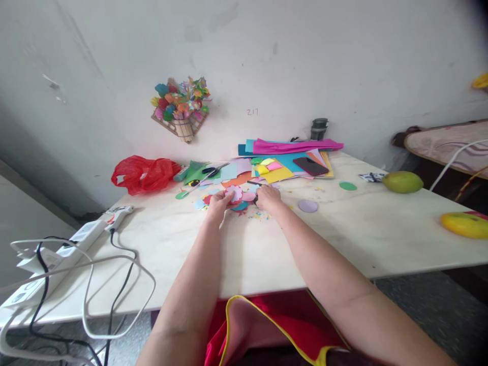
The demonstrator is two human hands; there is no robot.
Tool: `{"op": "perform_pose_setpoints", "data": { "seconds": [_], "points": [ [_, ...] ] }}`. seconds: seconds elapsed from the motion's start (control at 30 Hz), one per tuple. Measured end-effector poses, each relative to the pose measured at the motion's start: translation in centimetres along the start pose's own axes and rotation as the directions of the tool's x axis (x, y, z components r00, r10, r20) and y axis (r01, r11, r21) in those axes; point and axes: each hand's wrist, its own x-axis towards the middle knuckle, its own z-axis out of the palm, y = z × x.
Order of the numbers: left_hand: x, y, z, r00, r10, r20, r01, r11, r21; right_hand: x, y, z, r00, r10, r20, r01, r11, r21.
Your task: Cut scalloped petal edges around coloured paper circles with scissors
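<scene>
My left hand (218, 207) is closed on a light pink flower-shaped paper (235, 194), fingers at its left edge. Just to the right, my right hand (268, 197) is curled with its fingers closed, beside a small dark object (254, 183) that is too small to make out. Between and under the hands lie coloured paper pieces, among them a pink one (249, 196) and a blue one (240, 206). Tiny paper scraps (261, 216) are scattered in front of them. A lilac paper circle (308, 206) lies right of my right hand.
Coloured sheets (280, 174), a phone (310, 166) and black-handled scissors (211, 171) lie at the back. A red plastic bag (143, 173) is back left. A power strip (82, 239) with cables occupies the left edge. Two mangoes, one green (403, 182), one yellow (464, 224), lie right.
</scene>
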Motion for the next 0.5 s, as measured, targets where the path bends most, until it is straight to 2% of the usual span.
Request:
{"op": "perform_pose_setpoints", "data": {
  "seconds": [0.5],
  "points": [
    [0.0,0.0,0.0,0.999,-0.024,-0.044,0.025,0.999,0.021,-0.4,-1.2,-0.5,0.998,-0.033,0.045,0.037,0.996,-0.085]
  ]
}}
